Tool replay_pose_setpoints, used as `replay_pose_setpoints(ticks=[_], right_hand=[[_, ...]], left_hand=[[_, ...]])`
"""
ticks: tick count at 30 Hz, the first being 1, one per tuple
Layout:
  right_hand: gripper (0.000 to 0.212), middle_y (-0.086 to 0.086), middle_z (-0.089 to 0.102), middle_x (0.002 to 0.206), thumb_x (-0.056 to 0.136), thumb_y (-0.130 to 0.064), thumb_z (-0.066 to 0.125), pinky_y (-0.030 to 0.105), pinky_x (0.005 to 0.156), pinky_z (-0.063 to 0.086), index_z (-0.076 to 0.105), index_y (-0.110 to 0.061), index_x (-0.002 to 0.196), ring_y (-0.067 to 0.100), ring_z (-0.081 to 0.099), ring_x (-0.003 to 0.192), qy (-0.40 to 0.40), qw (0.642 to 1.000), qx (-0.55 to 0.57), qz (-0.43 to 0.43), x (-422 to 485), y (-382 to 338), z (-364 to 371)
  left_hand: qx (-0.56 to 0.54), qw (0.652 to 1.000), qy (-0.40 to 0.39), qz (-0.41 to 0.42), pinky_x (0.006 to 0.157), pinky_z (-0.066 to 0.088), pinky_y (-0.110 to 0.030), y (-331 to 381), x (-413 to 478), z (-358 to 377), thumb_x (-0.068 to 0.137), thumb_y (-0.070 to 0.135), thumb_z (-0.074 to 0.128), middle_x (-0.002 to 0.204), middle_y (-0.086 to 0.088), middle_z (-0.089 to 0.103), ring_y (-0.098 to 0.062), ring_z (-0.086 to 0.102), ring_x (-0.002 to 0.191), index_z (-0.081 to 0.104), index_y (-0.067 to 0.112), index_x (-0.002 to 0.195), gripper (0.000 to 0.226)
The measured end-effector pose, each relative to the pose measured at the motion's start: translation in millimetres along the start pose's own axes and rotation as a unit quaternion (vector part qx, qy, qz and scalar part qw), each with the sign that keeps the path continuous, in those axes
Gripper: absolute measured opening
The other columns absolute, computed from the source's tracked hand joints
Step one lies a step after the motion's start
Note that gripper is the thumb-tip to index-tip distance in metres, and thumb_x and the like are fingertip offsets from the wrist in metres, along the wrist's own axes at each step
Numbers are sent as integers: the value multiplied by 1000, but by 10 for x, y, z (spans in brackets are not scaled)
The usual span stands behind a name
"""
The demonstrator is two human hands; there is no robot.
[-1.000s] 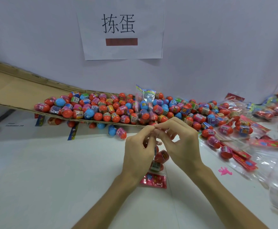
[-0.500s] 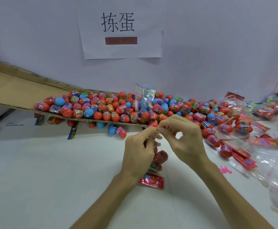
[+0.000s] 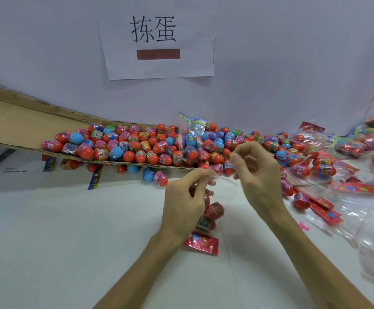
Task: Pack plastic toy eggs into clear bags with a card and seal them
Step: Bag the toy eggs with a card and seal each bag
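In the head view, your left hand [image 3: 186,201] and right hand [image 3: 257,175] each pinched the top edge of the clear bag [image 3: 222,178]. It hung between them over the table [image 3: 70,241], with eggs [image 3: 213,210] stacked inside and the red card [image 3: 201,243] at its bottom. You seemed to be sealing it. If the thin film slipped from either pinch, the mouth could close crooked or gape, letting eggs spill out.
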State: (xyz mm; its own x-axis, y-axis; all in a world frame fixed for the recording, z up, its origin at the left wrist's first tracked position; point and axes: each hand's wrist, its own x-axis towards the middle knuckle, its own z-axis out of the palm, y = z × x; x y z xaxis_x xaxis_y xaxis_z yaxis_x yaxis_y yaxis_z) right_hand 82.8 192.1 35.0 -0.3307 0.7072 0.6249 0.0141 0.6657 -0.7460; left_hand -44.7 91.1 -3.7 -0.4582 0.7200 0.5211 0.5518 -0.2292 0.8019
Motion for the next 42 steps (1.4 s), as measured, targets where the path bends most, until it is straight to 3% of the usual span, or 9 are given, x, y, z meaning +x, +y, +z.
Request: replay_pose_setpoints(ticks=[6,11,15,19,26,29,31,35,42], right_hand=[[7,-8,67,83,90,-11,74,35,56,54,69,-13,94,15,61,64,-25,995,-33,-91,-34,-45,-3],[25,-7,66,89,90,-16,78,37,55,54,70,-17,113,16,62,62,-87,991,-57,-84,-95,0,106],[9,-8,66,88,90,-10,76,29,58,52,72,-17,95,12,62,70,-64,989,-77,-110,-83,21,94],[9,-9,65,85,90,-9,75,23,57,51,70,-16,92,11,61,69,-68,988,-86,-111,-74,20,83],[14,-12,63,77,94,-8,71,39,57,53,65,-20,90,18,60,61,-18,998,-51,-31,13,29,-12],[8,-11,65,81,91,-23,74,40,56,55,67,-21,95,18,61,62,-50,997,-30,-54,10,21,-60],[18,-12,66,82,88,-34,74,34,52,54,68,-22,99,17,62,62,-87,992,-33,-87,-22,3,-26],[9,-10,65,86,90,-17,77,28,55,52,70,-21,95,12,62,69,-104,983,-80,-129,-49,30,50],[19,-13,67,84,89,-8,77,31,58,54,68,-24,91,12,64,71,-108,989,-57,-81,-56,-5,51]], left_hand=[[-16,1000,7,-5,74,64,-28,8,5,7,103,11,60,94,18,73,-4,74,84,71,27,111,21],[4,1000,-3,9,72,64,-29,-38,-12,15,104,14,60,97,13,75,-4,75,78,72,19,118,20],[20,999,-18,31,71,62,-19,-23,-22,22,104,13,59,93,29,67,0,74,79,71,19,119,21],[21,999,-18,31,71,61,-18,-29,-21,26,104,14,59,94,25,69,0,74,78,70,20,124,24],[12,1000,-3,15,74,64,-24,-41,-7,31,103,11,59,98,9,76,-3,74,85,72,18,122,23],[9,1000,-3,16,73,64,-24,-30,-14,28,104,12,59,97,10,76,-3,74,85,72,20,122,24],[10,1000,-8,23,71,63,-24,-26,-20,21,105,12,58,97,9,76,-2,74,80,71,21,123,24],[22,1000,-16,15,71,64,-26,-31,-20,24,104,13,59,96,12,74,-2,75,76,71,20,123,24],[23,999,-20,29,72,63,-23,-18,-13,13,103,8,57,93,10,75,-4,74,79,72,19,123,27]])
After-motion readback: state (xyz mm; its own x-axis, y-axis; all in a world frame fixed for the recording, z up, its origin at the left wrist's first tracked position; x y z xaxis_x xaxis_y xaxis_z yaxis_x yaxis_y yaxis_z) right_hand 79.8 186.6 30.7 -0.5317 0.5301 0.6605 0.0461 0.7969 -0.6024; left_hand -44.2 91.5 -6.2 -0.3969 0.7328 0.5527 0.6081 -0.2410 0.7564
